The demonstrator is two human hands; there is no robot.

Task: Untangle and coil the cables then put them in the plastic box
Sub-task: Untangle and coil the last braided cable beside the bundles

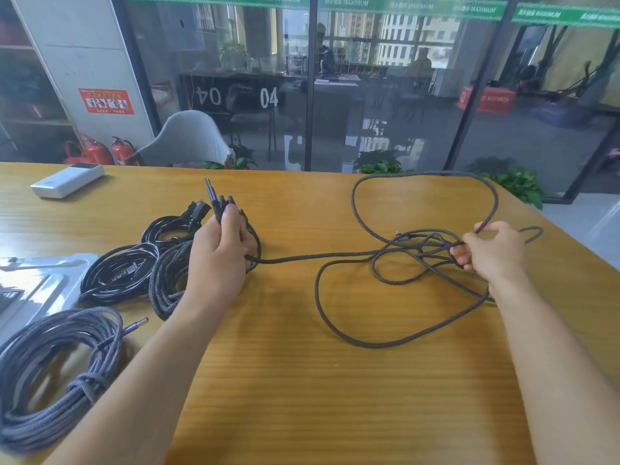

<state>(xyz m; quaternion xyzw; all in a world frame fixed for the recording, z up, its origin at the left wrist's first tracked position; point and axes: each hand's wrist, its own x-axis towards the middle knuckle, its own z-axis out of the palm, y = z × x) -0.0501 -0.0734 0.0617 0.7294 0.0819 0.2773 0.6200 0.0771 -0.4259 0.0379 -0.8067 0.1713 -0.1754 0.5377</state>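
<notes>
While the left hand [221,250] curls its grip round a bundle of cable ends, the plugs [219,201] stick up and away from the person past the thumb, the longest connector tilted slightly left. From under that hand a dark braided cable [302,258] runs almost straight to the right across the wooden worktop [318,397], its long axis lying left to right, until it reaches the right hand [493,248]. That hand pinches a knot of several crossing strands, fingers folded round them, knuckles toward the camera. Around the right hand the same cable spreads in loose loops [426,182]: one wide arc reaches toward the far edge of the worktop, another sags toward the person and curves back under the right wrist, and a short free end hooks out to the right of the hand. Just left of the left hand lie three coils, touching or overlapping each other: a glossy black coil [117,276], another black coil [167,229] behind it with a chunky plug pointing to the far right, and a braided coil [164,283] partly hidden by the left wrist. Near the left edge, closer to the person, rests a large grey braided coil [57,374], bound with a wrap of its own cable, its metal plug pointing right. The clear plastic box [40,283] sits at the left edge, cut off by the frame, beside the black coils. A white power bank [67,179] lies at the far left corner, well apart from everything else.
</notes>
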